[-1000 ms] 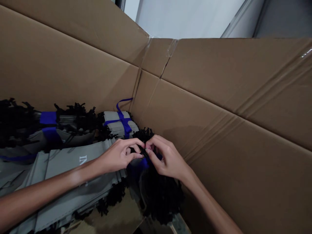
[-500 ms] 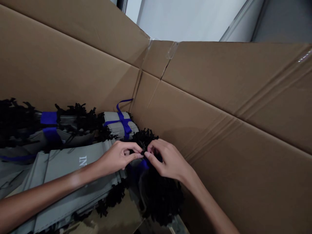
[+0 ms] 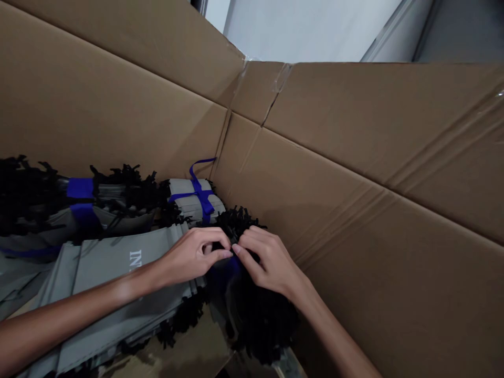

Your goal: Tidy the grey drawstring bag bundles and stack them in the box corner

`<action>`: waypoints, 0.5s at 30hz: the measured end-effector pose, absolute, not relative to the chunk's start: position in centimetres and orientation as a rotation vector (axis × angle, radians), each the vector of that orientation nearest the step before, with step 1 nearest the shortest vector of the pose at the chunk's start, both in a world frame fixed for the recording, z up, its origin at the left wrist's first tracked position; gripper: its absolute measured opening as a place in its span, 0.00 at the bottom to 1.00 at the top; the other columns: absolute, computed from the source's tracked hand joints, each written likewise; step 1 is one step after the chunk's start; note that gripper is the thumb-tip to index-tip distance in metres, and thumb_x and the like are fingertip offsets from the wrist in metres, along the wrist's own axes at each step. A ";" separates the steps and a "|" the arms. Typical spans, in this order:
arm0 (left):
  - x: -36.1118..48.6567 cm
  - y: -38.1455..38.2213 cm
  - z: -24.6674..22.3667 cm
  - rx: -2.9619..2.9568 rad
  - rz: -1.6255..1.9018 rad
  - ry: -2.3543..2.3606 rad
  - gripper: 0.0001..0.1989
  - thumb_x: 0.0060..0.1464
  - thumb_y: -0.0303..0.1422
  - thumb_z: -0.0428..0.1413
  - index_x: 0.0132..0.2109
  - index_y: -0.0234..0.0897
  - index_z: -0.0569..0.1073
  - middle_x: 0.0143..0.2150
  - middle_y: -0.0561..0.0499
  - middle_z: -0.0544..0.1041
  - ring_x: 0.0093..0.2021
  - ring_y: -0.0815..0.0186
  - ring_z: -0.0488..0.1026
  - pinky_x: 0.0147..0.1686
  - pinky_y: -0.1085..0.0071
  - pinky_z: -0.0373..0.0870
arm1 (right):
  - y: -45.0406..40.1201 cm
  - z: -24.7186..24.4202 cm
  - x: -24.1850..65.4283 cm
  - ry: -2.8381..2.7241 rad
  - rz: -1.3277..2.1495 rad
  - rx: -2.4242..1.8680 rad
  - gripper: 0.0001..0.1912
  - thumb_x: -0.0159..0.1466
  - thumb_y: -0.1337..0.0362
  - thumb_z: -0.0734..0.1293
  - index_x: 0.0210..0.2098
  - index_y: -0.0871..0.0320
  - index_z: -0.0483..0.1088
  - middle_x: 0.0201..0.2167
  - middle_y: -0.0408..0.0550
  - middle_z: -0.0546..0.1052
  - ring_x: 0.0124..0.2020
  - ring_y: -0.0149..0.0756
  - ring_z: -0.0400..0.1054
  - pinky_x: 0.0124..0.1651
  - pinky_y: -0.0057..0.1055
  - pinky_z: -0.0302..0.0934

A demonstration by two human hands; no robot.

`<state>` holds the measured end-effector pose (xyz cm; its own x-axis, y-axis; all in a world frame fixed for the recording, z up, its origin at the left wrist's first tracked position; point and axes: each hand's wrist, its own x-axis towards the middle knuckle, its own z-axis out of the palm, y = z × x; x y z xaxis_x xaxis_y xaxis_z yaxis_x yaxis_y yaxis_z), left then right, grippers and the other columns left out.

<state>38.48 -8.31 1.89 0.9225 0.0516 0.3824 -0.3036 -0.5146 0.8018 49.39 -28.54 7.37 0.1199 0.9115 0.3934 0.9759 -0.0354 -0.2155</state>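
Left hand [image 3: 192, 257] and right hand [image 3: 268, 262] pinching, fingertips almost meeting, the black fringe of a blue-tied bundle [image 3: 255, 320], which is lying beside grey folded panels [image 3: 118, 268] bound with blue ribbon [image 3: 200, 195], against a cardboard box wall [image 3: 334, 157].

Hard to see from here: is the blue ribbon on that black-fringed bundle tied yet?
Cannot tell: the left hand and right hand cover most of the blue ribbon.
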 end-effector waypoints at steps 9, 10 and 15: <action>38.5 -8.8 2.1 2.096 0.458 -0.137 0.06 0.60 0.32 0.59 0.33 0.39 0.76 0.29 0.57 0.71 0.26 0.70 0.61 0.28 0.71 0.55 | -28.0 7.2 49.4 -1.821 -0.238 -1.847 0.18 0.78 0.66 0.61 0.31 0.52 0.54 0.28 0.41 0.63 0.32 0.37 0.57 0.37 0.37 0.50; 38.5 -8.8 2.0 2.096 0.460 -0.137 0.06 0.59 0.31 0.59 0.33 0.39 0.75 0.29 0.58 0.71 0.26 0.70 0.61 0.28 0.71 0.55 | -27.9 7.2 49.4 -1.819 -0.238 -1.846 0.18 0.78 0.66 0.61 0.31 0.52 0.55 0.28 0.41 0.63 0.32 0.37 0.57 0.37 0.37 0.50; 38.3 -8.8 2.0 2.097 0.468 -0.131 0.07 0.59 0.33 0.59 0.32 0.39 0.74 0.28 0.58 0.69 0.27 0.69 0.60 0.29 0.70 0.54 | -27.6 7.6 49.3 -1.843 -0.199 -1.841 0.17 0.78 0.65 0.61 0.31 0.52 0.59 0.28 0.42 0.65 0.32 0.37 0.59 0.38 0.37 0.53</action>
<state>38.26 -8.78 2.03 0.9210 0.0900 0.3789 -0.2732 -0.5441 0.7933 49.28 -27.62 7.57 0.0618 0.8879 0.4559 0.9648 0.0639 -0.2551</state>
